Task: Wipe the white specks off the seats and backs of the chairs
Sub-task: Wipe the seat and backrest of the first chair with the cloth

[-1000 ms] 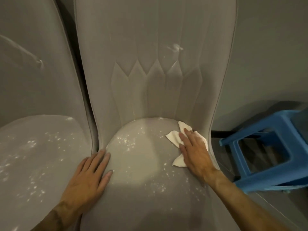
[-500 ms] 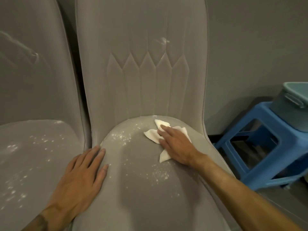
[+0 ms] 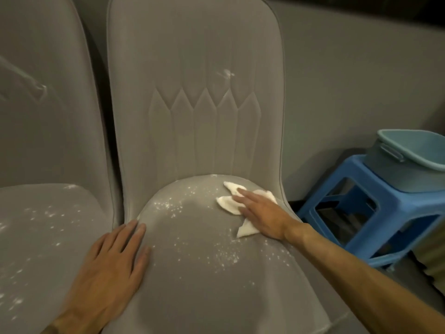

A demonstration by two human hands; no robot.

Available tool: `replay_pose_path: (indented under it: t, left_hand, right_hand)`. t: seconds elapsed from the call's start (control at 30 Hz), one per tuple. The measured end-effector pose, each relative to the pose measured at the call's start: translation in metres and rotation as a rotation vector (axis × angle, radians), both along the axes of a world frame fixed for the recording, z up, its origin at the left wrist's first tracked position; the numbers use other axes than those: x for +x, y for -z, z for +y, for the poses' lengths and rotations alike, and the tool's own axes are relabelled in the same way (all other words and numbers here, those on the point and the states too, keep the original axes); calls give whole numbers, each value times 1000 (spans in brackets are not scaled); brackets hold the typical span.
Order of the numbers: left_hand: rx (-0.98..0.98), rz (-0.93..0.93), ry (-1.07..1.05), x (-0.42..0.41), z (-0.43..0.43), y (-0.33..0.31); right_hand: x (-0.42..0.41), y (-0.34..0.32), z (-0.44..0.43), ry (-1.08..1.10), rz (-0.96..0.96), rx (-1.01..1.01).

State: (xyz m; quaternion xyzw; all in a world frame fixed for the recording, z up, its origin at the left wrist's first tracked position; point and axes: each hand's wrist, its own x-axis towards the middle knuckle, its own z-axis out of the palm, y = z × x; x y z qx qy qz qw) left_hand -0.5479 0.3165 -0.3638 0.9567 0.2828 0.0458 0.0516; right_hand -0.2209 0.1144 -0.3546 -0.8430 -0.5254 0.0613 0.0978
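**Seat wipe at an early stage: most specks not yet cleared**

Hands: your right hand (image 3: 262, 213) lies flat on the crumpled white cloth (image 3: 230, 204). Its fingers (image 3: 243, 197) are straight and close together, pressing the cloth onto the rear right of the grey upholstered chair seat (image 3: 204, 285). There is no pinch, and cloth corners stick out ahead of and below those fingertips. Your left hand (image 3: 113, 268) rests palm-down on the seat's left edge, fingers slightly spread, holding nothing.

Progress (my judgement): early.
- A band of white specks (image 3: 168, 206) lies just left of the cloth, between your two sets of fingertips.
- A second scatter (image 3: 224, 255) sits near your right wrist, toward the seat front.
- The middle of the seat, between your hands, reads mostly bare.

Not yet done:
- A white smear (image 3: 226, 74) marks the grey chair back (image 3: 192, 56), well above your right fingers.
- The neighbouring grey chair seat (image 3: 36, 237), beyond your left hand, is speckled all over and looks untouched.

Also present: a blue plastic stool (image 3: 385, 213) carrying a pale teal plastic tub (image 3: 414, 160), right of your right forearm.
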Motion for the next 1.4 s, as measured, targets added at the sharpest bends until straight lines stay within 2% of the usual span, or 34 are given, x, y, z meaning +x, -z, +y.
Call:
replay_pose_path:
  t: [0.1,0.2,0.27,0.37,0.5,0.63,0.77,0.83,0.93,1.03,1.13,1.27,1.4]
  left_hand:
    - [13,-10,4,1,-1,0]
    - [12,-19,-1,2,-2,-1]
    - [16,-31,-2,1,-1,0]
    - [24,-28,7,1,0,1]
    - [13,-32,-8,2,0,2]
    - [2,-38,-9,1,2,2]
    - [-7,-41,-12,1,2,3]
    - [-19,-42,-17,1,3,6]
    - [-18,-46,-27,2,3,6]
    - [-21,-49,-26,2,2,5]
    - [-26,-48,-26,1,3,6]
    - [-26,-44,-29,1,2,6]
    - [-14,-54,-29,2,2,6]
  right_hand:
    - [16,-2,-1,135,-3,19]
    - [3,-1,43,201,34,62]
    - [-12,4,57,122,41,76]
    - [-7,1,31,-4,35,42]
    - [19,-4,18,37,-71,-15]
    - [-3,-2,70,109,0,51]
    - [-23,6,61,-81,11,63]
    - [-11,2,41,-104,-12,37]
    - [14,-1,32,11,-70,-16]
    - [6,-3,67,112,-104,-14]
    - [-28,2,95,-38,-70,44]
    - [-33,2,62,-171,-51,81]
    - [-1,0,59,30,-51,30]
